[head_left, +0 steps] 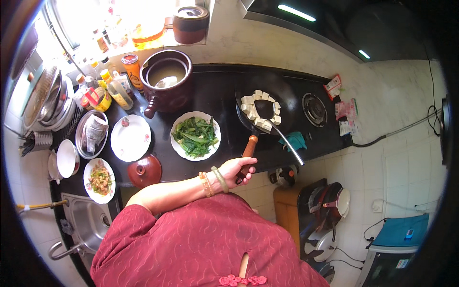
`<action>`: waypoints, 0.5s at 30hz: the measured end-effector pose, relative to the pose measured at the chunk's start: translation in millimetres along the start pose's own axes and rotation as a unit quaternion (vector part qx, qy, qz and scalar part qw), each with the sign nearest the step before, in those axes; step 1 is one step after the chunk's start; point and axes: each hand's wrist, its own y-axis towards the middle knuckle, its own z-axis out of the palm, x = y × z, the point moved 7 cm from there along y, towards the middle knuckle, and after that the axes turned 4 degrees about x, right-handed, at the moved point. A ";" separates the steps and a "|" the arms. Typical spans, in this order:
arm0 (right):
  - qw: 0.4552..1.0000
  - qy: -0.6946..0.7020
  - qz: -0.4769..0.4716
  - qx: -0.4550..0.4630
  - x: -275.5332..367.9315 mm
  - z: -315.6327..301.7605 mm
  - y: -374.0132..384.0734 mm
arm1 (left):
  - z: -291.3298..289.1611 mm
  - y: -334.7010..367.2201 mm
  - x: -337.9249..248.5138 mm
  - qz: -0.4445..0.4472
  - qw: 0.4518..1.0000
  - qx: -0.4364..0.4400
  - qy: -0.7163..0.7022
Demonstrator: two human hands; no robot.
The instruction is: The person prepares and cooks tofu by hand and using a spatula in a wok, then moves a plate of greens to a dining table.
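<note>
Right grip out of view; windowsill bottles glare-blurred

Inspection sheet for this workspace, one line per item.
Surface: black countertop, crowded toward the left.
Job's things: wok with white cubes in a ring; metal utensil handle extending past its rim.
Clutter: pot, leafy greens on a plate, red-brown lid, turquoise cloth.
Hands: left hand grips the wok's wooden handle; right hand not seen.
Cables: dark hose along the right wall.
Surroundings: sink lower left, range hood above.

Your left hand is holding the wok handle in its fingers; white cubes are lying in the wok.
</note>
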 end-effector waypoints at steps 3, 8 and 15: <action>1.000 0.016 -0.012 -0.002 -11.5 17.4 2.0 | 2.3 -0.9 -0.8 -0.005 1.000 0.000 0.001; 0.999 0.024 -0.033 -0.022 -37.0 44.9 6.9 | 4.1 -1.8 -2.0 -0.009 1.000 0.000 -0.006; 0.999 0.027 -0.025 -0.030 -51.2 51.9 11.5 | 3.8 3.3 2.1 -0.008 1.000 0.011 -0.007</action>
